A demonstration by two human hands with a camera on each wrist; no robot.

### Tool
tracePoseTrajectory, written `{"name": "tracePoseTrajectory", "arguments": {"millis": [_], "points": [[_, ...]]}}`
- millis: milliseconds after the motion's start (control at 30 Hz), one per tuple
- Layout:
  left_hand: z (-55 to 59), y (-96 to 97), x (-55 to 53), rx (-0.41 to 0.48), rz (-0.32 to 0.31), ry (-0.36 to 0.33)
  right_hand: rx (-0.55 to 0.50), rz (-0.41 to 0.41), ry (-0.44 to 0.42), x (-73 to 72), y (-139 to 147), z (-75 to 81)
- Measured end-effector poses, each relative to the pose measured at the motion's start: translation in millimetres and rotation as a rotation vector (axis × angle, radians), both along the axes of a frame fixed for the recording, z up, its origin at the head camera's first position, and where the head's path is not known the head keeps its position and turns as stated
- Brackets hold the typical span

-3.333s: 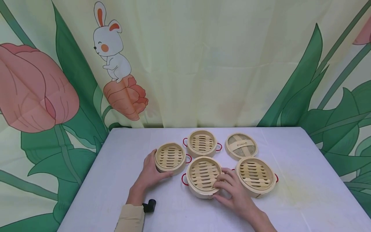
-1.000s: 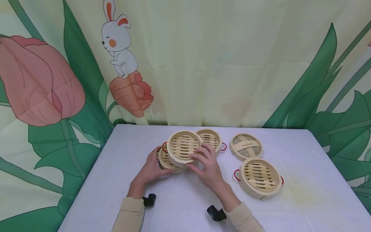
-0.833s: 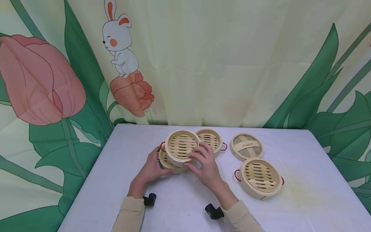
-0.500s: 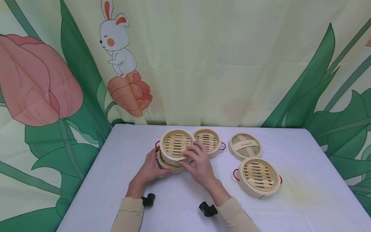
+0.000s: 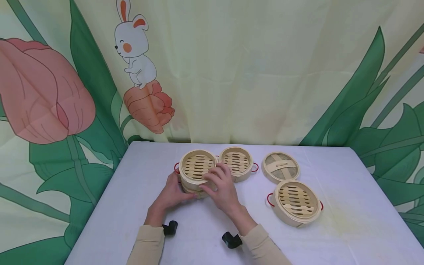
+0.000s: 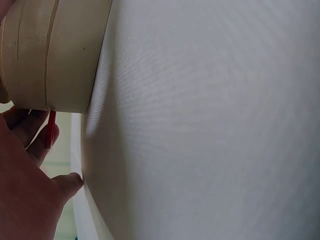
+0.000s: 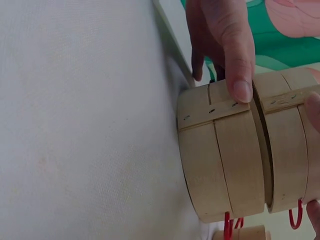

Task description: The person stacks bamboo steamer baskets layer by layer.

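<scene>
In the head view, my left hand (image 5: 170, 193) grips a bamboo steamer basket (image 5: 202, 194) on the table, its fingers round the left side. The right wrist view shows the left thumb on this basket's wall (image 7: 220, 165). My right hand (image 5: 220, 186) pinches the right front rim of a second steamer basket (image 5: 197, 165), red-handled with a slatted floor. This one is directly over the first, and a narrow dark gap shows between them in the right wrist view. A red handle (image 6: 51, 129) lies by my left fingers in the left wrist view.
Just behind on the right stands another steamer basket (image 5: 236, 162) with red handles. Further right are a woven bamboo lid (image 5: 281, 165) and one more basket (image 5: 296, 200). A white cloth covers the table (image 5: 198, 235); a printed curtain (image 5: 248, 92) hangs behind it.
My right hand has lifted the second basket from the front middle and carried it left, over the first basket, then lower and in line with it. The left hand keeps its grip.
</scene>
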State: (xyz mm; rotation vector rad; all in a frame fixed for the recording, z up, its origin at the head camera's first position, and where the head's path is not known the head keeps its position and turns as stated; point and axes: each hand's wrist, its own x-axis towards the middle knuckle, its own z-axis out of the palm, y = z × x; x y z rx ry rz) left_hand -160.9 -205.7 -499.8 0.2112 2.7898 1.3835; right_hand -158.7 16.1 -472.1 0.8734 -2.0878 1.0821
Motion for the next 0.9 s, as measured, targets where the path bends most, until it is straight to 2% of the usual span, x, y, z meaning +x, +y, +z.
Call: {"name": "tracePoseTrajectory", "arguments": {"millis": [300,600,900], "points": [[0.4,0.0,-0.2,0.005,-0.007,-0.005,0.018,-0.005,0.008,0.5,-3.6,-4.1],[1.0,0.7,0.0,-0.008,0.010,-0.005,0.040,-0.015,-0.007,1.3,-4.9,-5.3],[1.0,0.7,-0.3,0.021,-0.007,0.034,0.060,-0.017,0.020,0.8,-5.4,-8.0]]}}
